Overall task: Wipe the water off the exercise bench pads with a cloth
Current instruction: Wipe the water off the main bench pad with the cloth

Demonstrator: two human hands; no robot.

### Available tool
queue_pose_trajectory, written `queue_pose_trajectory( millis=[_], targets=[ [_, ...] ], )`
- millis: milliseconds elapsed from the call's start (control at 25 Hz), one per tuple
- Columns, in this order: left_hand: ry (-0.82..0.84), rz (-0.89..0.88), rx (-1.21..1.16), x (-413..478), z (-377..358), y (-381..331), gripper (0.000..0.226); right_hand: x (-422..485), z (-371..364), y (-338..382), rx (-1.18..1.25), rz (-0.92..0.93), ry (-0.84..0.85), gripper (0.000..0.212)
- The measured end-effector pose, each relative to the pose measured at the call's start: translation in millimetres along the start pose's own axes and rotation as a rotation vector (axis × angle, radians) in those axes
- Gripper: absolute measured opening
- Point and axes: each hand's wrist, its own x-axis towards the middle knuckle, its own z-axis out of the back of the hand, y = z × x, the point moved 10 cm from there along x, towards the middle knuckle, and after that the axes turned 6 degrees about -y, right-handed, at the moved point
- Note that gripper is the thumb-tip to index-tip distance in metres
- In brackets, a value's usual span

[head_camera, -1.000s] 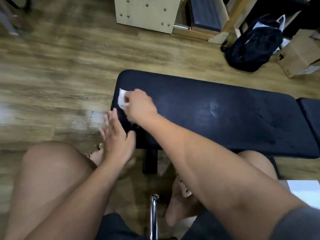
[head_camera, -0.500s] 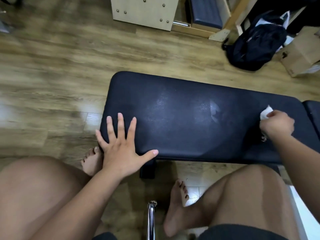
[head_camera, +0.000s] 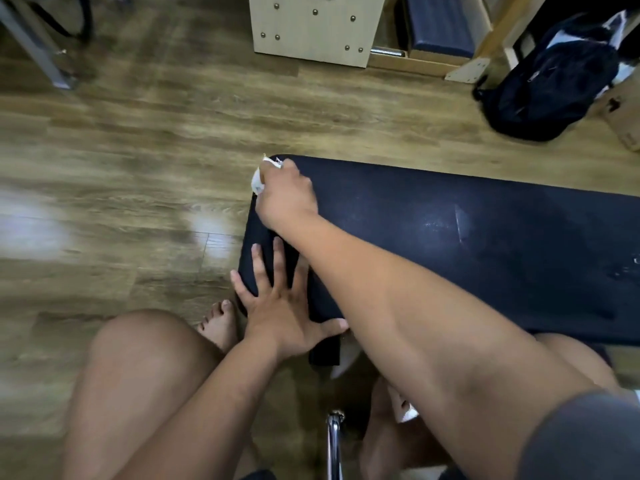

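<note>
Right hand [head_camera: 285,195]: we reach it across the body to the far left corner of the bench pad [head_camera: 450,244]; the fingers are curled down over the cloth [head_camera: 257,180], pressing it onto the vinyl. We judge this is the end of a wiping stroke at the pad's edge.
Cloth: small, white, bunched; only a sliver pokes out beyond the knuckles at the pad's corner. Most of it is covered by the hand, so we cannot tell its fold or how wet it is.
Left hand [head_camera: 277,306]: flat on the near left corner of the pad, fingers spread, thumb hooked along the near edge. It holds nothing; we judge that it steadies the bench against the push of the wipe.
Bench pad: dark, long, running off the right edge of the view. Pale smears and sheen show mid-pad; a few bright specks near the right edge may be droplets, but we cannot confirm.
Hidden: our right forearm covers the near middle strip of the pad; its condition is unknown. The right end of the pad is cut off.
Under the bench: a dark post [head_camera: 323,351] and a chrome tube [head_camera: 334,441], partly blocked by our knees.
Blur: the wood floor [head_camera: 138,168] is smeared, so fine detail there is unreliable.
</note>
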Motion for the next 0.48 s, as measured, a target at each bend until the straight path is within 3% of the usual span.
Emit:
queue_pose_trajectory(
  millis=[160, 240, 360, 440, 480],
  targets=[
    [-0.034, 0.003, -0.019, -2.5, 0.4, 1.1, 0.127, -30.5, 48.1, -138.2, -0.167, -0.048, -0.179, 0.025],
    [-0.048, 0.007, 0.003, -1.7, 0.7, 1.7, 0.127, -57.8, 91.3, -256.1, -0.271, -0.239, -0.272, 0.025],
    [-0.016, 0.01, 0.039, -0.8, -2.1, 0.0, 0.128, -103.6, 156.8, -423.1, -0.363, -0.68, -0.252, 0.038],
    [0.0, 0.007, 0.05, -0.2, -4.3, -1.2, 0.129, -97.0, 170.3, -460.7, -0.342, -0.804, -0.246, 0.04],
    [0.0, 0.008, 0.051, 0.8, -5.3, -1.4, 0.129, -80.5, 166.4, -442.6, -0.334, -0.783, -0.251, 0.031]
  ],
)
